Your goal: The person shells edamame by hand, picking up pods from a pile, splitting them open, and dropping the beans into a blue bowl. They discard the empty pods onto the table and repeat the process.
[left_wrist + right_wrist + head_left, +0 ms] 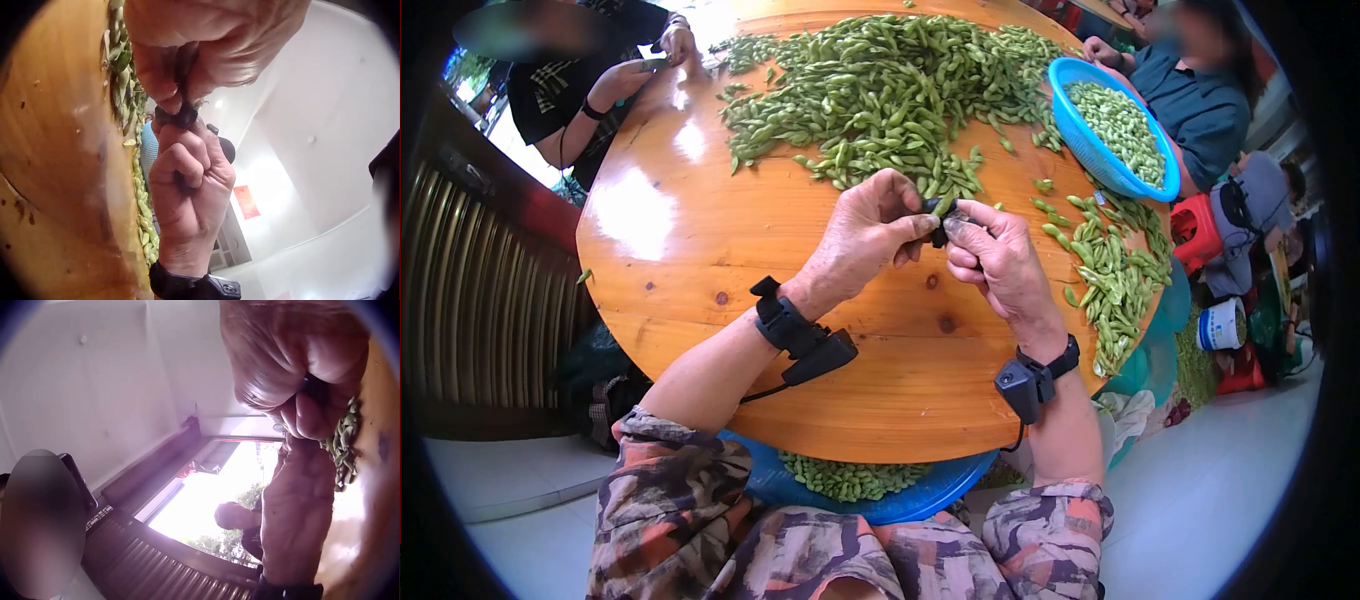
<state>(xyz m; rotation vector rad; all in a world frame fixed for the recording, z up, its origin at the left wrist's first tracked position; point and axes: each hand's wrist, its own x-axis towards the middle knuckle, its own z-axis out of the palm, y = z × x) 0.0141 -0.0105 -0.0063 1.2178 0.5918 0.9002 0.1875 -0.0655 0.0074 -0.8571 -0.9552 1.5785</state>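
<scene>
In the head view, the left hand (855,235) and right hand (1005,260) meet above the middle of the wooden counter (850,380). A green pod (944,205) sits between them, its exposed part just above the thumb tips. The left fingers pinch it from the left, thumb against bent fingers; the right thumb presses in from the right, with the other right fingers curled beneath. A small black piece (938,237) shows at the fingertips, partly hidden. On the far side of the counter lies a large heap of pods (890,90), and a looser spread of pods (1115,275) runs along the right edge. A light blue basket (1090,166) of green beans stands at the far right. Below the near edge, a blue basin (910,512) also holds green beans. One person sits at the far left, another at the far right.

In the left wrist view, the left hand fills the top, its fingertips pressed together, touching the black piece above the bent right fingers. The pod cannot be made out there.

In the right wrist view, the right hand is at the top with its fingers folded in, close against the left hand below. What lies between the fingertips is hidden; pods lie on the counter beyond.
</scene>
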